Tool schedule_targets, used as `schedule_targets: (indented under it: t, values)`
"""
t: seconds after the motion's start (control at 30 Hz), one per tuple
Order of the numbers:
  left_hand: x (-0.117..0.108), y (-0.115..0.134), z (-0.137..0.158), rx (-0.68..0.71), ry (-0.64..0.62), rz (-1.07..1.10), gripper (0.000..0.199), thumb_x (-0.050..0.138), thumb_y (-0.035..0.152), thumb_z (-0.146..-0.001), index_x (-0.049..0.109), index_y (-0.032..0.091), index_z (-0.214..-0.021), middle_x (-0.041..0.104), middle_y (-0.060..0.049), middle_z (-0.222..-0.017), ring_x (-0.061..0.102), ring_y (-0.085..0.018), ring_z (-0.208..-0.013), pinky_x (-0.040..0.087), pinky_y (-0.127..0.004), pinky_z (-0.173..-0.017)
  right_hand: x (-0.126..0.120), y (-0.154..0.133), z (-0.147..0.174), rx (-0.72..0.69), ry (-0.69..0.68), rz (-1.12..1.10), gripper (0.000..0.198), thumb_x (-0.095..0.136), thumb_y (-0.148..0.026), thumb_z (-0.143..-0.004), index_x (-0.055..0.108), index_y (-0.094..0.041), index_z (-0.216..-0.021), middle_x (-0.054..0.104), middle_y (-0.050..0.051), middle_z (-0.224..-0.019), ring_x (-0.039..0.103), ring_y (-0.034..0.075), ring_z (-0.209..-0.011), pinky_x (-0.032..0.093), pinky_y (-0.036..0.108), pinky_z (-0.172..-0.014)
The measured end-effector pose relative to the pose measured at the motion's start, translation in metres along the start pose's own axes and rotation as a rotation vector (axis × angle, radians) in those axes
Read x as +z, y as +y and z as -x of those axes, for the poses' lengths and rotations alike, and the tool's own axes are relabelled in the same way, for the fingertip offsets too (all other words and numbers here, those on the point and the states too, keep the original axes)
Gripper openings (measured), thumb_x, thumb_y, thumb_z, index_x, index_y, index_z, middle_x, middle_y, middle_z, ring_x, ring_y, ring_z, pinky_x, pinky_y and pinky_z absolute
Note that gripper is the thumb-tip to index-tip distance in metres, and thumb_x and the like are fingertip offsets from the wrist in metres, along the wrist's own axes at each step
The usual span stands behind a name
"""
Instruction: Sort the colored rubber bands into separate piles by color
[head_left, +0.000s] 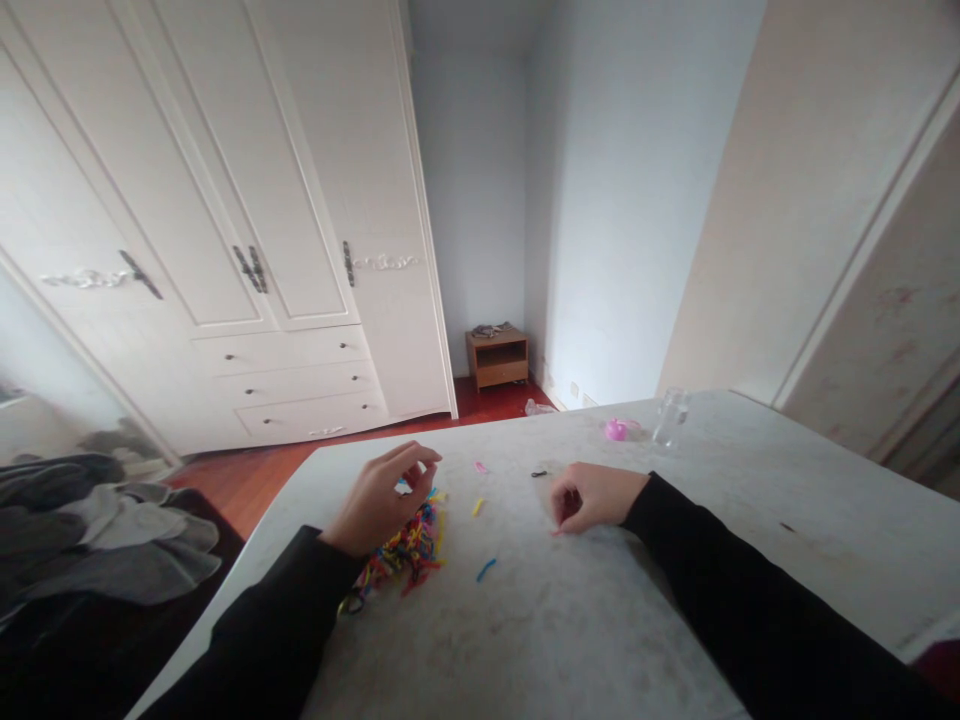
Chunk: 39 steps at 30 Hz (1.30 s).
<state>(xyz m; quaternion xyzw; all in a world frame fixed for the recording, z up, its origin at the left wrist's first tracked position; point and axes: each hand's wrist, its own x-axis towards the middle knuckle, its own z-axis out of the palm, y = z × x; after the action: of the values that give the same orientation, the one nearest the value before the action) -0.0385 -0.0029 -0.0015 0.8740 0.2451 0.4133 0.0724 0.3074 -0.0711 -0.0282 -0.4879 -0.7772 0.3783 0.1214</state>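
Curling above the heap of small coloured bands, the left hand holds its thumb and forefinger in a loose ring; whether the tips meet, or hold a band, I cannot tell. The heap lies tangled on the pale tabletop, so the sound way to lift from it is probably with the very tips, taking a loose band from the edge rather than digging into the middle.

To the right of the heap, a yellow band, a pink band and a blue band lie singly, well apart from one another. Such spacing seems worth keeping — each piece can be gripped without dragging its neighbour.

Farther right, a black band lies just beyond the right hand, whose thumb and finger are brought together on a red band at the table surface. A light pinch should serve here, with the wrist low and steady — squeezing hard could make so slight a piece spring away.

Rightmost, a pink object and a clear container stand near the far edge, best kept clear of that forearm.
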Motion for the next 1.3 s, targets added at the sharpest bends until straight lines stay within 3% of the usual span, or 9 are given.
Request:
schedule_targets:
  t: [0.17,0.37,0.57,0.7,0.8,0.93,1.17,1.3]
  values:
    - [-0.006,-0.013,-0.002,-0.022,-0.014,-0.011,0.013,0.059,0.016,-0.091,0.071,0.018,-0.09,0.072,-0.001,-0.076,0.066,-0.011,-0.062,0.053,-0.02,-0.062,0.0,-0.002,-0.001,-0.011,0.008,-0.017,0.016,0.073,-0.026,-0.065,0.077,-0.016,-0.077,0.066,-0.001,-0.069,0.058,0.013,-0.066,0.042,0.026,-0.062]
    - [-0.02,-0.039,-0.006,-0.206,-0.148,0.074,0.015,0.063,0.026,-0.087,0.073,0.019,-0.078,0.077,-0.003,-0.076,0.07,-0.015,-0.069,0.057,-0.024,-0.069,0.003,-0.003,-0.002,-0.033,0.042,-0.039,0.017,0.071,-0.027,-0.067,0.079,-0.016,-0.077,0.067,0.001,-0.069,0.058,0.014,-0.065,0.043,0.027,-0.064]
    - [-0.02,-0.053,0.0,-0.219,-0.261,-0.006,0.016,0.062,0.026,-0.083,0.076,0.02,-0.079,0.079,-0.003,-0.08,0.07,-0.017,-0.077,0.055,-0.03,-0.078,0.005,-0.001,-0.003,-0.005,0.123,-0.068,0.022,0.081,-0.034,-0.069,0.081,-0.016,-0.081,0.065,0.0,-0.066,0.057,0.014,-0.064,0.042,0.027,-0.062]
    - [-0.026,-0.075,0.005,-0.346,-0.222,-0.034,0.019,0.064,0.033,-0.086,0.078,0.02,-0.085,0.082,-0.005,-0.089,0.071,-0.021,-0.082,0.055,-0.033,-0.08,0.005,0.006,-0.011,-0.026,0.268,-0.116,0.02,0.078,-0.036,-0.07,0.077,-0.016,-0.074,0.06,-0.001,-0.062,0.051,0.014,-0.061,0.037,0.028,-0.06]
    - [-0.03,-0.094,0.01,-0.454,-0.257,-0.049,0.021,0.064,0.035,-0.086,0.079,0.02,-0.086,0.081,-0.006,-0.089,0.072,-0.021,-0.081,0.052,-0.032,-0.075,0.003,0.012,-0.018,-0.023,0.436,-0.167,0.037,0.074,-0.053,-0.077,0.069,-0.018,-0.067,0.058,0.0,-0.058,0.049,0.015,-0.058,0.036,0.029,-0.059]
    - [-0.023,-0.108,0.017,-0.475,-0.342,-0.019,0.022,0.068,0.038,-0.082,0.08,0.021,-0.09,0.08,-0.005,-0.093,0.071,-0.021,-0.084,0.052,-0.029,-0.076,0.0,0.018,-0.025,-0.02,0.609,-0.185,0.051,0.064,-0.069,-0.085,0.063,-0.02,-0.07,0.058,0.001,-0.058,0.052,0.017,-0.056,0.039,0.031,-0.059]
    - [-0.014,-0.11,0.022,-0.466,-0.359,0.002,0.021,0.067,0.038,-0.078,0.078,0.02,-0.082,0.073,-0.005,-0.084,0.065,-0.021,-0.08,0.052,-0.03,-0.077,0.0,0.025,-0.035,-0.041,0.809,-0.136,0.062,0.053,-0.082,-0.087,0.051,-0.024,-0.065,0.05,-0.001,-0.053,0.048,0.016,-0.054,0.039,0.031,-0.058]
    - [-0.017,-0.102,0.02,-0.482,-0.315,-0.014,0.019,0.067,0.037,-0.077,0.074,0.02,-0.079,0.074,-0.006,-0.083,0.065,-0.021,-0.079,0.052,-0.031,-0.076,0.0,0.027,-0.037,-0.003,0.87,-0.121,0.068,0.041,-0.085,-0.089,0.054,-0.024,-0.063,0.049,0.0,-0.05,0.048,0.018,-0.052,0.04,0.031,-0.059]
